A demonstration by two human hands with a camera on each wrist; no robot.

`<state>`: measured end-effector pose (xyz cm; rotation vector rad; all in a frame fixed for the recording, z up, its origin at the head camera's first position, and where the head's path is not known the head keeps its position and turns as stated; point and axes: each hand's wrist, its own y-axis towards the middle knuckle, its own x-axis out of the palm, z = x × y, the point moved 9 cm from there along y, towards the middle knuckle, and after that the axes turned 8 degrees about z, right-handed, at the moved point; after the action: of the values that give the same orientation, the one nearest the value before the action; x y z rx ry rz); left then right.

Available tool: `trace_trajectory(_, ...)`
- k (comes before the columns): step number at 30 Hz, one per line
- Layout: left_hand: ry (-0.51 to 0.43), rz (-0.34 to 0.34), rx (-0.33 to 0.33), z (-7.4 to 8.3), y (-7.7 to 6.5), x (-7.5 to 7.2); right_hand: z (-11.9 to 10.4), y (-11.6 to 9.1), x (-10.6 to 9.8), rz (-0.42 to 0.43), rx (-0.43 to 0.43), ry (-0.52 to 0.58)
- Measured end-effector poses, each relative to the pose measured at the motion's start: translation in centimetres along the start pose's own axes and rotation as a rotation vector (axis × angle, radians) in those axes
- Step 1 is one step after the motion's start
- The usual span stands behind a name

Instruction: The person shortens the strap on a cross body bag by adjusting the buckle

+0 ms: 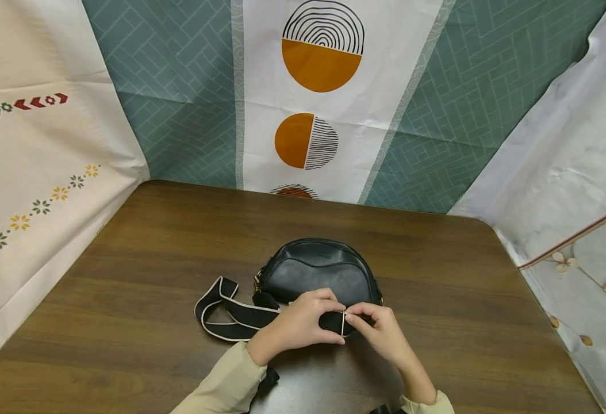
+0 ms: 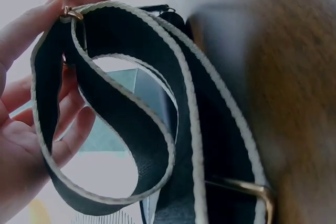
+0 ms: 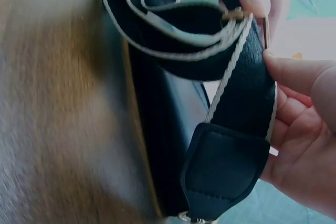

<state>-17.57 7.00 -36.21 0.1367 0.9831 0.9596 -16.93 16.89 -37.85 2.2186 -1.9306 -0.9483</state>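
A black half-moon handbag [image 1: 318,279] stands on the table, its lower front partly hidden behind both hands. Its wide black strap [image 1: 230,313] has white edging and lies looped to the left. Thumb and fingers of my left hand [image 1: 303,325] grip the strap by its two edges, beside a thin gold slider buckle [image 1: 342,325]. From the other side, my right hand [image 1: 383,333] pinches the strap at that buckle between thumb and forefinger. The left wrist view shows the strap folded into a loop [image 2: 121,108] through the buckle. A leather end tab [image 3: 226,166] hangs below my right hand.
The brown wooden table [image 1: 142,299] has patterned cloth hanging behind it and on both sides. A second gold buckle [image 2: 247,186] sits lower on the strap in the left wrist view. A gold clasp [image 1: 257,279] is at the bag's left side.
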Motion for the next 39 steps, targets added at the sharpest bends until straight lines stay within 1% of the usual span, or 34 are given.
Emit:
trace_trajectory(4,-0.011,0.019,0.016,0.1,-0.2,-0.1,-0.2,0.0,0.1,0.001,0.007,0.001)
trace_trajectory(8,-0.005,0.039,0.055,0.3,-0.3,-0.3,0.1,0.0,-0.1,-0.017,0.026,0.015)
trace_trajectory(11,-0.001,0.044,0.074,0.3,-0.4,-0.4,0.7,-0.1,-0.3,-0.055,0.065,0.024)
trace_trajectory(13,-0.002,0.047,0.074,0.2,-0.4,-0.4,1.2,-0.2,-0.5,-0.092,0.103,0.018)
trace_trajectory(16,-0.008,0.051,0.069,-0.1,-0.5,-0.5,2.0,-0.6,-0.8,-0.141,0.129,-0.014)
trace_trajectory(19,-0.01,0.053,0.071,-0.2,-0.5,-0.5,2.3,-0.7,-1.0,-0.16,0.099,-0.047)
trace_trajectory(22,-0.007,0.054,0.076,-0.2,-0.6,-0.5,2.2,-0.7,-1.2,-0.144,0.047,-0.061)
trace_trajectory(28,-0.016,0.059,0.057,-0.3,-0.5,-0.7,1.3,-0.4,-1.4,-0.074,-0.035,-0.032)
trace_trajectory(31,-0.026,0.054,0.045,-0.3,-0.5,-0.7,0.7,-0.3,-1.2,-0.06,-0.065,-0.002)
trace_trajectory(34,-0.022,0.037,0.055,0.0,-0.5,-0.4,0.4,-0.2,-0.5,-0.085,-0.058,0.032)
trace_trajectory(36,-0.014,0.032,0.068,0.2,-0.5,-0.1,0.4,-0.1,-0.1,-0.101,-0.032,0.042)
trace_trajectory(39,-0.003,0.042,0.087,0.3,-0.5,0.0,0.4,-0.1,0.3,-0.104,0.008,0.037)
